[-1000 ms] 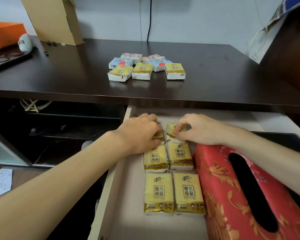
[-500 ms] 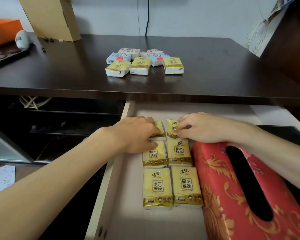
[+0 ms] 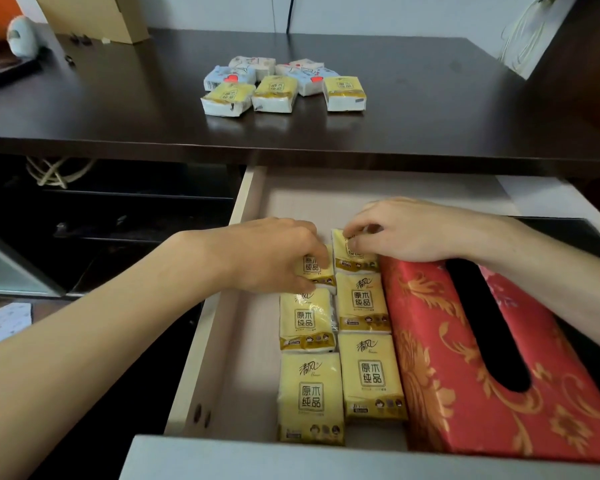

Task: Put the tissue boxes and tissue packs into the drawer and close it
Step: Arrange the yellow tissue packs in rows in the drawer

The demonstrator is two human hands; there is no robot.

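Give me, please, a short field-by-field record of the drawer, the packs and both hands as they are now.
drawer: open
in drawer: six yellow packs in two columns; red box to their right
left hand: on back-left pack
right hand: pinching back-right pack
desk: three yellow packs in front, pale printed packs behind
task: unfinished

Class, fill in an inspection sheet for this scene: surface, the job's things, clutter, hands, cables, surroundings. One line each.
Surface: dark desk top; open drawer below it.
Job's things: six yellow packs in two columns beside the red tissue box in the drawer; seven packs on the desk.
Clutter: cardboard box, small white object.
Hands: left hand and right hand each on a back-row pack.
Cables: black cable on the wall; coiled cord under the desk.
Surroundings: white wall.
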